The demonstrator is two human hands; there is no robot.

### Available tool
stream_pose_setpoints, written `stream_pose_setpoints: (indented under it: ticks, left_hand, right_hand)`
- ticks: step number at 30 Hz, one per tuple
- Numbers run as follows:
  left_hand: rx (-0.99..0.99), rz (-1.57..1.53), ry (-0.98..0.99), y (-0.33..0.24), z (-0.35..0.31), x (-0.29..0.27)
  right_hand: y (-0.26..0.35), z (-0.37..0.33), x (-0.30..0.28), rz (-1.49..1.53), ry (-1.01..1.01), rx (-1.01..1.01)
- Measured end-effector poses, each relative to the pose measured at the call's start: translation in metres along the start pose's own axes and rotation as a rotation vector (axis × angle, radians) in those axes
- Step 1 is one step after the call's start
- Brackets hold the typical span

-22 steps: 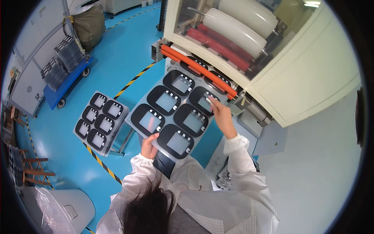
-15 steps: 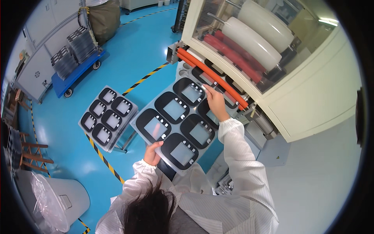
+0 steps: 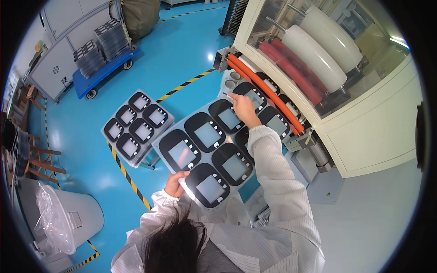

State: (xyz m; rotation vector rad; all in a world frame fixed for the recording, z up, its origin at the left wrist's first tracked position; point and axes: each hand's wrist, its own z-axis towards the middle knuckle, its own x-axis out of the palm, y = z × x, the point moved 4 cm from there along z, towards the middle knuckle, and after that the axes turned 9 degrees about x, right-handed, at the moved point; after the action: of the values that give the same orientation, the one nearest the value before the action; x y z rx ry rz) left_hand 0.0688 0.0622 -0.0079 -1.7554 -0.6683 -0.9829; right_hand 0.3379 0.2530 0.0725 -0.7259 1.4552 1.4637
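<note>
I hold a clear plastic tray [image 3: 205, 158] tilted in front of me, with several rounded black panels [image 3: 208, 133] lying on it, each with a pale rectangular window and small white marks. My left hand [image 3: 175, 183] is closed on its near left edge, thumb on top, the other fingers mostly hidden beneath. At the far edge, my right hand [image 3: 244, 109] has its fingers drawn together on the tray's corner. Beyond that hand, more black panels [image 3: 276, 122] lie in front of the orange rollers [image 3: 264, 88] of a cream machine, some passing beneath them.
A stack of similar trays [image 3: 157, 123] stands to the left on a metal-legged stand. Farther off, a blue trolley [image 3: 107, 73] carries more stacks. A white bin [image 3: 84, 214] with clear film stands lower left. The cream machine [image 3: 373, 150] with large white rolls [image 3: 316, 57] fills the right.
My view has swung left, so the surroundings sit farther right. The held tray has drawn away from the rollers, and more of the panels in front of them show.
</note>
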Motion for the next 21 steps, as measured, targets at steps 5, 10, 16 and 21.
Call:
stream_pose_setpoints:
  ticks: [5,10,16,21]
  left_hand:
    - [-0.016,0.049,0.042,-0.01,-0.02,-0.009]
    - [-0.055,-0.033,-0.078,-0.002,-0.028,-0.052]
    - [-0.015,-0.053,-0.012,-0.011,-0.019,-0.028]
    - [-0.109,-0.037,-0.112,0.003,0.013,-0.068]
  right_hand:
    - [-0.008,-0.01,-0.001,-0.031,0.086,-0.064]
    - [-0.039,-0.079,-0.038,0.024,0.222,-0.162]
    - [-0.118,-0.243,-0.117,-0.027,0.394,0.081]
    - [-0.151,-0.299,-0.119,0.411,0.438,0.596]
